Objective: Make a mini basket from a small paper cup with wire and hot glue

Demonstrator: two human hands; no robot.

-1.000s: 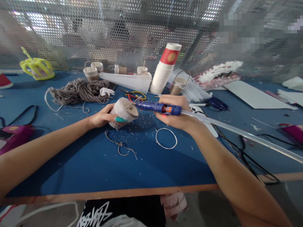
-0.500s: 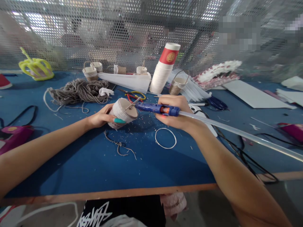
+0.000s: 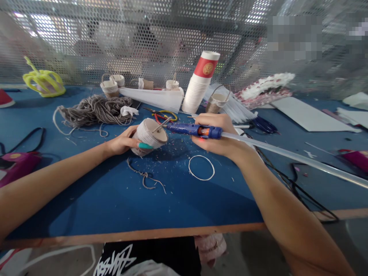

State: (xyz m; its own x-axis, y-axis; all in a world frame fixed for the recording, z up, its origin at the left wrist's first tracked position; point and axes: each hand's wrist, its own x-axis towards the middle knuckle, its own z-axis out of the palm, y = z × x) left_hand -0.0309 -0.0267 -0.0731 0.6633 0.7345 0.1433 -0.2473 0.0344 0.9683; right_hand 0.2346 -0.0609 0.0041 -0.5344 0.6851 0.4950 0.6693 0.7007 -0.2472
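My left hand (image 3: 126, 141) is wrapped round a small cup (image 3: 146, 137) covered in pale cord, tilted with its flat round face toward the right. A thin twine piece (image 3: 163, 124) sticks out from that face. In my right hand (image 3: 217, 132) is a blue glue gun (image 3: 186, 129) with a red light showing and a long clear glue stick (image 3: 290, 155) running out of its back. Its nozzle points left, close to the cup's face; whether they touch I cannot tell. Below lie a knotted grey cord scrap (image 3: 145, 175) and a white ring (image 3: 201, 168).
Grey yarn (image 3: 94, 109) lies at the back left, near scissors (image 3: 165, 115). Stacked paper cups (image 3: 198, 86) and a small twine-handled basket (image 3: 215, 102) stand behind my right hand. Black cables (image 3: 290, 182) trail at right. A purple glue gun (image 3: 21, 166) lies far left.
My right hand and the glue gun have shifted slightly right, drawing the nozzle a little away from the cup. My left hand and the cup have hardly moved.
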